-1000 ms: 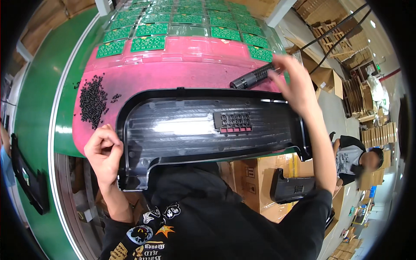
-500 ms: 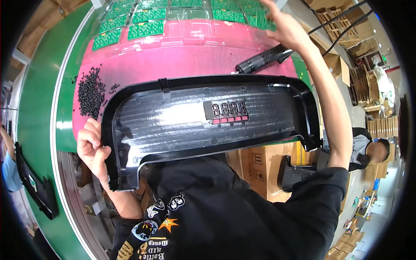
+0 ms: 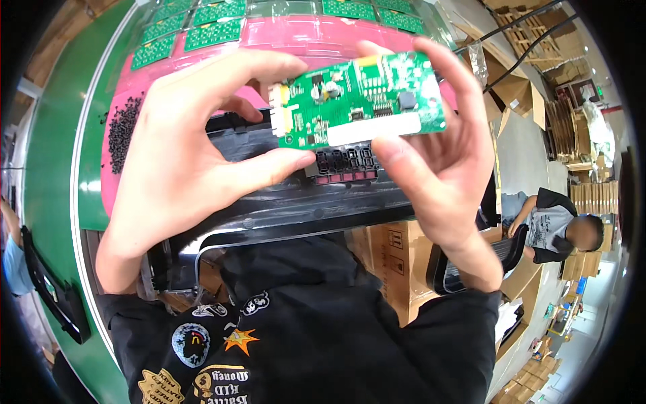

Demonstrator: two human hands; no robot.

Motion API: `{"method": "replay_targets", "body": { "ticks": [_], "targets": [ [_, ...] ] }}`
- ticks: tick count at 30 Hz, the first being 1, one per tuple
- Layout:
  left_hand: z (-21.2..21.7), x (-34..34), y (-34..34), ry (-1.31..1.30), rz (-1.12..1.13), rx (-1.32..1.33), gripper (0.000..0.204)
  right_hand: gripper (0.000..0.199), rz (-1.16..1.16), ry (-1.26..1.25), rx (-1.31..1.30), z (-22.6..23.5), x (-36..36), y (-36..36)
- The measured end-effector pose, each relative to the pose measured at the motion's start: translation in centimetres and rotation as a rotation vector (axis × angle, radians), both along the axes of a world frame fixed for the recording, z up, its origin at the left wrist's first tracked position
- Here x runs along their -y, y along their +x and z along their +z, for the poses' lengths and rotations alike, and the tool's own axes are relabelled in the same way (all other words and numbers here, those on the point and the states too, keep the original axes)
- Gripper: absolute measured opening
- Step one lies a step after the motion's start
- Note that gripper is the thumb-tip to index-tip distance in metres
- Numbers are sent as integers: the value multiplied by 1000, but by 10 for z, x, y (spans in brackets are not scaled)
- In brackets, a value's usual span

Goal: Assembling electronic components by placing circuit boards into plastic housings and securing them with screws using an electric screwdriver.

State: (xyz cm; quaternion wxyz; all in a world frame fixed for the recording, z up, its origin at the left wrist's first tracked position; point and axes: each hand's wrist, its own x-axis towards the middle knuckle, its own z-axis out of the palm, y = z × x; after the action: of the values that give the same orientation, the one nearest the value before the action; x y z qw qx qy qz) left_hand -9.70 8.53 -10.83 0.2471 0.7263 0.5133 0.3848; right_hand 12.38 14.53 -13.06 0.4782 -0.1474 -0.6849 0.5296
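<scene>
- The green circuit board (image 3: 360,101) is pinched at each end by the left hand (image 3: 195,148) and right hand (image 3: 437,155), raised above the black plastic panel (image 3: 296,195).
- It seems not yet seated: the panel's slotted red-edged window (image 3: 344,163) shows open under it.
- More green boards (image 3: 202,30) lie in rows on the pink bench (image 3: 303,37); a heap of small black parts (image 3: 123,131) sits left.
- Cardboard boxes (image 3: 393,262), contents hidden.

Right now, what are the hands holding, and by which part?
A green circuit board, pinched by its short ends: left hand on the left end, right hand on the right end.
</scene>
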Motion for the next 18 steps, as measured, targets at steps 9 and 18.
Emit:
{"method": "replay_targets", "body": {
  "ticks": [9,18],
  "targets": [
    [-40,-27,9,-50,-167,-242,49,55,-162,168,665,-34,-24,54],
    [-48,-27,16,-179,-202,-396,53,50,-148,260,847,-41,-24,57]
  ]
}}
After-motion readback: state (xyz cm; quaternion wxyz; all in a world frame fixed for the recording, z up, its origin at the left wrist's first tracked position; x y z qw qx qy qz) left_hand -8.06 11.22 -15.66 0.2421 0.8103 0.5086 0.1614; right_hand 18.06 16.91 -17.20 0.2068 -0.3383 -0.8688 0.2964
